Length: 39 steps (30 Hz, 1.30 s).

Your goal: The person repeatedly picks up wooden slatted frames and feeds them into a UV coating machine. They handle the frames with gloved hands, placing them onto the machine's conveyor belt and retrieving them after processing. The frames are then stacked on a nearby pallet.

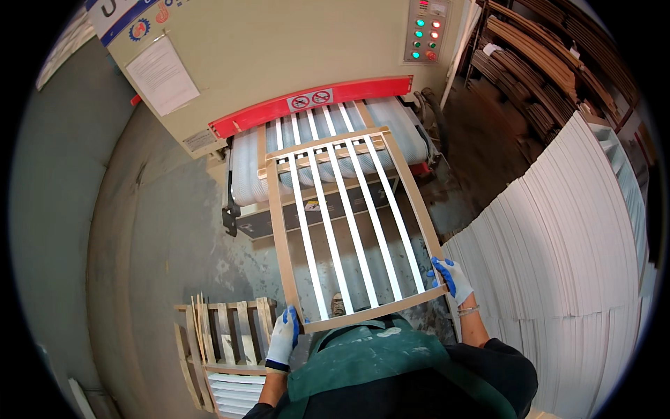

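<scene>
Between my two hands is a slatted frame (354, 230) with light brown rails and several white slats, tilted in front of my green apron (377, 356). My left hand (282, 339), in a white and blue glove, is closed on its near left corner. The near right corner is gripped by my right hand (453, 281), gloved the same way. The far end of this frame overlaps a second slatted frame (262, 143) lying on a conveyor belt (246, 178); whether they touch, I cannot tell. That second frame runs partly under a red guard bar (258, 112).
A large beige machine (307, 42) with a lit button panel (426, 35) stands ahead. Stacked white panels (551, 237) rise close on my right, before a rack of wooden strips (534, 56). A wooden pallet (223, 314) bearing a white-slatted piece (237, 391) is at lower left.
</scene>
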{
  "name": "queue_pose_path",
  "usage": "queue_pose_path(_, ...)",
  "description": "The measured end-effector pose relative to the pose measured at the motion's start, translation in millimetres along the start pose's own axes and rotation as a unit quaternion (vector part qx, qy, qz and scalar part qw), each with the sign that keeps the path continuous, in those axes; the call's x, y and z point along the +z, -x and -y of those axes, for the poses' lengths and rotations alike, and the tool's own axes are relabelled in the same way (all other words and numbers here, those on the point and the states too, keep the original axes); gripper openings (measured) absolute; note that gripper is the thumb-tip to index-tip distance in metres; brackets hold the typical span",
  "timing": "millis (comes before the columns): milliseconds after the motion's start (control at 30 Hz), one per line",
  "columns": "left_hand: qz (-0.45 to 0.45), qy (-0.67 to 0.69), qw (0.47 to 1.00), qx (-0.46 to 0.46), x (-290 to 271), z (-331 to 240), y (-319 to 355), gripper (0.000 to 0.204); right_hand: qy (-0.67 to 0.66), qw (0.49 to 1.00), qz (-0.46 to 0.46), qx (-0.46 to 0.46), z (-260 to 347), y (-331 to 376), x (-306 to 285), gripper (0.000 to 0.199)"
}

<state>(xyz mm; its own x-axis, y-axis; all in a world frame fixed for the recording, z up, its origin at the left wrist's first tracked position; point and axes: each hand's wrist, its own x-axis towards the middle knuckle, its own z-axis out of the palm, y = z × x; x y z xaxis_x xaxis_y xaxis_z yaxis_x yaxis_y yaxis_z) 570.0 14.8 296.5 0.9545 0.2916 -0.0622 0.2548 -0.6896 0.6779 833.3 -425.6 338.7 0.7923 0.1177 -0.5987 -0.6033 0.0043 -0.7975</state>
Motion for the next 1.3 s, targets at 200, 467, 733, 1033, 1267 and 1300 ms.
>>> queue_pose_path(200,-0.009,0.063,0.997,-0.038,-3.4,-16.9,-8.8,0.029,0.004,1.0,0.005,-0.012,0.6,1.0,-1.2,0.038)
queue_pose_path(467,0.052,0.057,0.992,-0.096,-8.7,-23.8,-20.6,0.027,0.006,0.999,0.016,-0.042,0.9,-3.0,-3.4,0.041)
queue_pose_path(733,-0.003,-0.104,0.991,0.088,-9.4,-16.7,-23.4,0.033,-0.012,1.0,0.013,-0.021,2.6,-20.1,-4.4,0.041)
queue_pose_path(1033,-0.012,0.005,1.0,-0.022,-25.4,-26.9,-61.7,0.042,-0.04,0.997,0.043,-0.04,14.0,-61.5,7.4,0.048)
queue_pose_path(1267,0.032,0.032,0.994,-0.098,-39.2,-49.9,-95.3,0.041,-0.019,0.997,0.073,-0.029,30.5,-95.9,11.9,0.042)
queue_pose_path(1300,0.014,0.03,0.997,-0.073,-35.4,-34.7,-94.7,0.045,-0.025,0.996,0.083,-0.022,31.9,-104.1,14.0,0.042)
